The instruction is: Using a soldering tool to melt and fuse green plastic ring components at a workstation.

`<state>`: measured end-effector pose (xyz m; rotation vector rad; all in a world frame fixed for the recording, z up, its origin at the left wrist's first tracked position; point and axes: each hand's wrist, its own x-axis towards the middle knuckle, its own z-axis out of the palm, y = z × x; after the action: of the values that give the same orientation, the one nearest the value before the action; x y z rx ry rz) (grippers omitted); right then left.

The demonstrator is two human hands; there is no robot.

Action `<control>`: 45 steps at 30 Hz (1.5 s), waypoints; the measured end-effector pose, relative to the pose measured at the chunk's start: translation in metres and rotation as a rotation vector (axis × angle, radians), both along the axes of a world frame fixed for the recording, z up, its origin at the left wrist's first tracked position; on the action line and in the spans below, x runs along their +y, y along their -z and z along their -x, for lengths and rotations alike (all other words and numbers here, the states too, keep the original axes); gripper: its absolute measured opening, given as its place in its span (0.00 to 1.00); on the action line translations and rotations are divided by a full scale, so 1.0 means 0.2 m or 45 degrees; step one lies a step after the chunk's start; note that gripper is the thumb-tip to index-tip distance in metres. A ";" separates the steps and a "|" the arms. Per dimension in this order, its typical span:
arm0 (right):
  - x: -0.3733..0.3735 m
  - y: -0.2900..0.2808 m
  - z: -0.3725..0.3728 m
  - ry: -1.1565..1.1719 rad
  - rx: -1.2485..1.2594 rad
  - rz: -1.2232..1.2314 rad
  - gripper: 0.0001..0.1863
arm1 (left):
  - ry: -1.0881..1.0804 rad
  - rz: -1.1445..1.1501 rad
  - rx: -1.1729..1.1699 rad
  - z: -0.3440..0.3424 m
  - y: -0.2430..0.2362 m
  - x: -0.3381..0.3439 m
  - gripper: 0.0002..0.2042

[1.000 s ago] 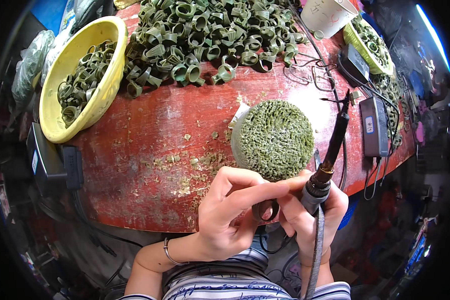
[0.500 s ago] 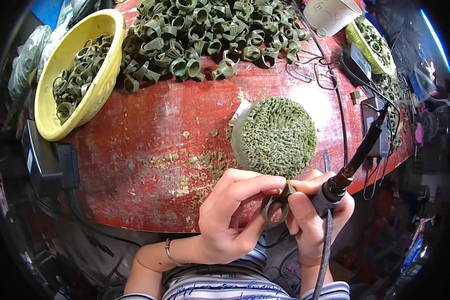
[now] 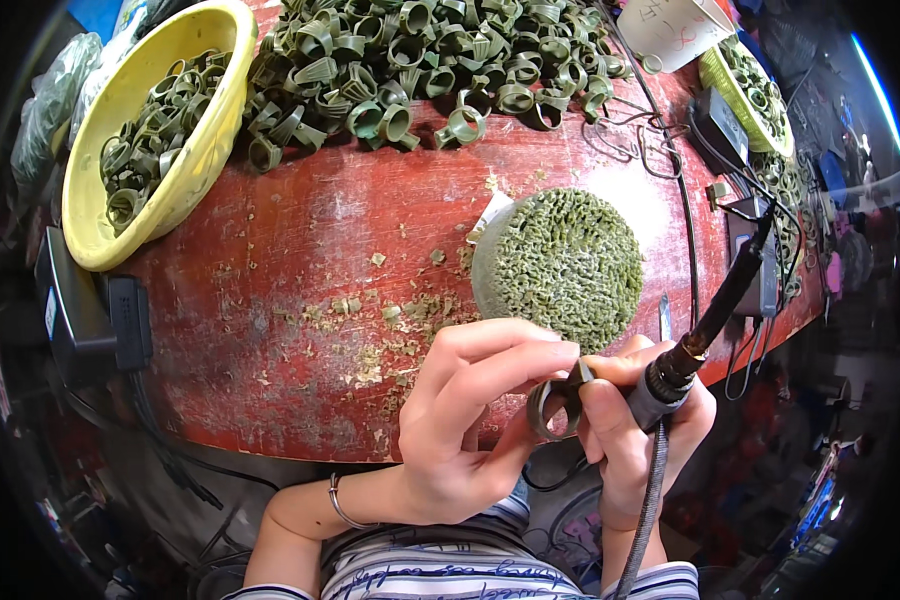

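My left hand (image 3: 465, 420) pinches a dark olive ring piece (image 3: 555, 405), its loop facing up toward me. My right hand (image 3: 650, 430) grips a black pen-like tool with a metal collar and braided cable (image 3: 705, 340), its thin tip angled up to the right. The right thumb and index finger also touch the ring's upper part, beside my left fingertips. Just beyond both hands sits a round green block (image 3: 560, 270) with a rough, pitted top.
A worn red table (image 3: 270, 350) holds a heap of green ring pieces (image 3: 430, 60), a yellow basin (image 3: 210, 160) and a green basket (image 3: 780, 120) of pieces, a white cup (image 3: 660, 35), loose cables and black boxes (image 3: 75, 315). A dark, cluttered floor shows below.
The tool has tilted to the right, away from the ring. The ring has risen slightly between my fingertips and shows more clearly. The table's contents have shifted slightly in the view.
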<state>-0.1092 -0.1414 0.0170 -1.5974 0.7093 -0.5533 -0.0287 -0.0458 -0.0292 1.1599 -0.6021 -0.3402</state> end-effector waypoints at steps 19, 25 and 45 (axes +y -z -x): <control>0.01 0.02 0.00 -0.055 -0.005 0.007 0.09 | 0.290 -0.016 -0.292 -0.08 0.01 0.05 0.29; 0.02 0.02 -0.01 -0.066 -0.009 0.019 0.08 | 0.320 -0.033 -0.388 -0.11 -0.01 0.05 0.29; 0.05 0.04 -0.05 -0.078 0.122 -0.028 0.09 | -0.074 -0.343 -0.106 -0.06 -0.01 0.16 0.16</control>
<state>-0.0987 -0.1317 0.0092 -1.6280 0.7326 -0.4253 -0.0175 -0.0135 -0.0278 1.4532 -0.6064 -0.3314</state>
